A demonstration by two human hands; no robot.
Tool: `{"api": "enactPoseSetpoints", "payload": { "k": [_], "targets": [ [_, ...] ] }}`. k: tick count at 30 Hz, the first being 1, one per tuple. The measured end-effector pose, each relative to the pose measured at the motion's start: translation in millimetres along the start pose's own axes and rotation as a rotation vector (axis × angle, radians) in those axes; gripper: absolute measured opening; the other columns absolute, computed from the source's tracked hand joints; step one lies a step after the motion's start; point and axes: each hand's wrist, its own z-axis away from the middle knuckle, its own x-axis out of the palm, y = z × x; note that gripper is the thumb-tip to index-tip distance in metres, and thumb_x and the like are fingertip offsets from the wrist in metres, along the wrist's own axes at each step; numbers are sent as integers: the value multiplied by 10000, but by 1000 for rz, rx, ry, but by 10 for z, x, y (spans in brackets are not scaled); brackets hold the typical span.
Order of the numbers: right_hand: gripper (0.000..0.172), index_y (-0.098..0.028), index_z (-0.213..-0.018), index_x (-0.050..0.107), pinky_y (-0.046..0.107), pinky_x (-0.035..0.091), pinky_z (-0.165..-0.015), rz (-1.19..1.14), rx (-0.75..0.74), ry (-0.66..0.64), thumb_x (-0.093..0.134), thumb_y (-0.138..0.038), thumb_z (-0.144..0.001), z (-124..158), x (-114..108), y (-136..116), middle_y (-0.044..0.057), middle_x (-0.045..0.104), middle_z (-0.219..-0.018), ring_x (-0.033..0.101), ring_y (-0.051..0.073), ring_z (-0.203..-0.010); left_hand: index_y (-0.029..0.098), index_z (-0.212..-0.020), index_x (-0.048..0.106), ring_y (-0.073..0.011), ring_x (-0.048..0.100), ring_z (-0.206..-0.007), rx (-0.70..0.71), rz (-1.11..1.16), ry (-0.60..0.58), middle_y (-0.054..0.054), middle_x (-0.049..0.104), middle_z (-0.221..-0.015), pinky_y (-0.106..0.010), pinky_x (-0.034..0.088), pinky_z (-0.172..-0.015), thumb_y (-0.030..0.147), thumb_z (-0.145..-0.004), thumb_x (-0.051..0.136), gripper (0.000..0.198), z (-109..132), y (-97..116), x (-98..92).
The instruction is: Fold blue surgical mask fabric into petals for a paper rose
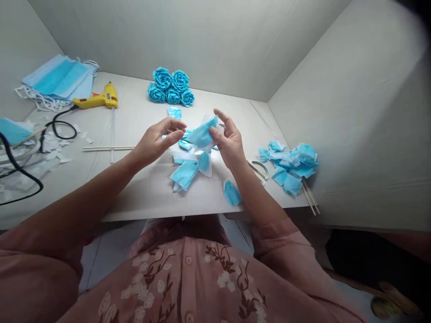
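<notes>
Pinching one blue piece (pixel 201 134): left hand (pixel 155 142), right hand (pixel 229 144); five roses (pixel 171 87) behind.

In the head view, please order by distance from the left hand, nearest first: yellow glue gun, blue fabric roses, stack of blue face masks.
1. Cluster of blue fabric roses, behind the left hand.
2. Yellow glue gun, further left.
3. Stack of blue face masks, far left corner.

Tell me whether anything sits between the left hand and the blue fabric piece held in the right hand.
Nothing visible does. The right hand pinches the blue fabric piece above the table; the left hand is right beside its edge, with only air between. The loose blue scraps lie lower, on the table.
</notes>
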Motion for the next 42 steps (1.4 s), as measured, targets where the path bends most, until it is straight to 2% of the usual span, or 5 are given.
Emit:
{"api": "enactPoseSetpoints", "payload": {
  "k": [3, 9, 19, 27, 42],
  "targets": [
    [770, -334, -1464, 596, 420, 637, -825, 102, -59, -112, 845, -624, -796, 8, 123, -163, 22, 726, -991, 694, 247, -923, 183, -1189, 769, -264, 700, -1040, -33, 88, -27, -102, 775, -1115, -375, 548, -956, 606, -792, 829, 583, 16, 39, 27],
    [798, -297, -1518, 579, 355, 619, -753, 148, -68, -211, 672, -778, -888, -80, 192, -300, 49, 724, -1028, 681, 213, -874, 143, -818, 782, -210, 675, -816, -121, 251, 81, -63, 758, -845, -331, 541, -773, 512, -765, 874, 384, 29, 38, 70],
    [969, -275, -1544, 581, 419, 538, -1138, 94, 43, -391, 912, -639, -709, -167, 15, -17, 74, 734, -1366, 651, 277, -1331, 181, -855, 787, -210, 700, -812, -131, 375, 184, -39, 769, -845, -326, 558, -750, 519, -793, 863, 352, -22, -78, 34],
    [906, -217, -1505, 623, 259, 569, -804, -85, 56, -340, 933, -539, -716, -148, 39, 276, -5, 714, -949, 658, 144, -877, 162, -840, 784, -159, 648, -735, -135, 406, 180, -37, 747, -804, -277, 540, -701, 635, -717, 912, 505, -50, -148, 57],
    [783, -283, -1490, 592, 289, 559, -712, -59, -44, -242, 850, -547, -801, -131, -103, 139, 23, 755, -984, 617, 161, -810, 238, -1253, 679, -146, 654, -737, -31, 442, 336, -14, 716, -899, -266, 553, -688, 452, -825, 874, 517, -166, -526, -48]
  ]
}}
